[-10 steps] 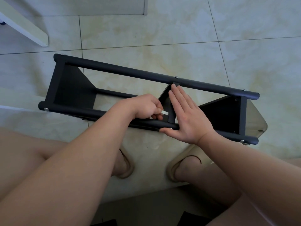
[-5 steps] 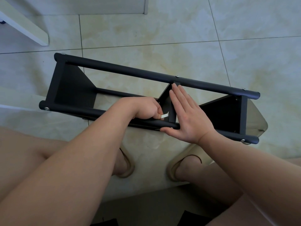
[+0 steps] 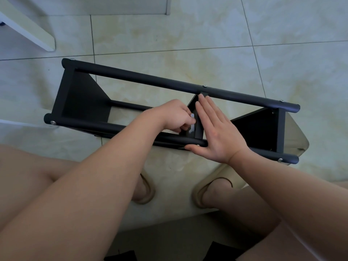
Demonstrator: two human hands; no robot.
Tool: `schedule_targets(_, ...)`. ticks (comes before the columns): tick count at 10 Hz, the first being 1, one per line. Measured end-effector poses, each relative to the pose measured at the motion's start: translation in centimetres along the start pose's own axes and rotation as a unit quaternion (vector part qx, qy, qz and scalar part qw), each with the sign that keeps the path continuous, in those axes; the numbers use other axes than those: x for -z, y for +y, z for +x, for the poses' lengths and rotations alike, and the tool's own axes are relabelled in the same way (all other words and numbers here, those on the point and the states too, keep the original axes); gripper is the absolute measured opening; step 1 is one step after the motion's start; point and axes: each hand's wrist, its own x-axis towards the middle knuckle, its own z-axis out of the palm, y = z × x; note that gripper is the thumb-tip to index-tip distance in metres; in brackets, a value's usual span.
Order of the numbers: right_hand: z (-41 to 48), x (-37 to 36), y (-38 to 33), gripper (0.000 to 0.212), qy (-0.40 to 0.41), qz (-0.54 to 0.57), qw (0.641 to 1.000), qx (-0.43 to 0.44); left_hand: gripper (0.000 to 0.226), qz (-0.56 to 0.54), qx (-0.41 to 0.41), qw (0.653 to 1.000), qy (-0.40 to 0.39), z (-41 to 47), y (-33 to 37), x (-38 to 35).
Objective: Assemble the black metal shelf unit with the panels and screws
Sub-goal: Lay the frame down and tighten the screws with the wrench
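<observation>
Two hands meet at one joint: your left hand [image 3: 175, 114] curls its fingers round a small pale tool [image 3: 192, 123], probably a hex key, at the near end of the middle panel [image 3: 199, 129]. Your right hand [image 3: 216, 136] lies flat against that panel, fingers straight and together, thumb resting on the near tube [image 3: 169, 139]. The black shelf unit [image 3: 143, 80] lies on its side on the tiled floor [image 3: 207, 34], just beyond your feet. To do this step well, press the panel square to the tube with the flat palm so the holes line up. Turn the tool in short arcs and stop at snug, since a thin metal thread probably strips if forced. Mind your knuckles in the narrow space beside the panel. The tool's tip and whatever fastener it drives are hidden behind your left fingers, so you cannot tell how far it is seated. The tool itself is blurred, and its type is only a guess. The lower tubes are mostly covered by panels and your arms.
</observation>
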Motion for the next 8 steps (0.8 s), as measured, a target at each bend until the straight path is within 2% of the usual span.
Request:
schedule_targets(1,-0.01,0.02,-0.01,0.110,0.002,0.002,1.000,0.001,0.010,-0.074,0.041,0.996,0.025,0.24,-0.35,-0.54)
schedule_targets(3,0.06,0.06,-0.04,0.109,0.004,0.000,1.000,0.002,0.016,-0.138,0.053,0.988,0.054,0.27,-0.36,-0.66)
schedule_targets(4,0.06,0.08,-0.04,0.110,0.003,0.001,1.000,0.002,0.007,-0.137,0.057,0.988,0.053,0.11,-0.21,-0.72)
schedule_targets(6,0.05,0.08,-0.04,0.110,0.003,-0.001,1.000,0.002,0.010,-0.143,0.039,0.985,0.084,0.04,-0.19,-0.67)
schedule_targets(8,0.04,-0.06,0.01,0.109,0.010,0.000,1.000,0.003,0.009,-0.113,0.039,0.990,0.068,-0.06,-0.16,-0.70)
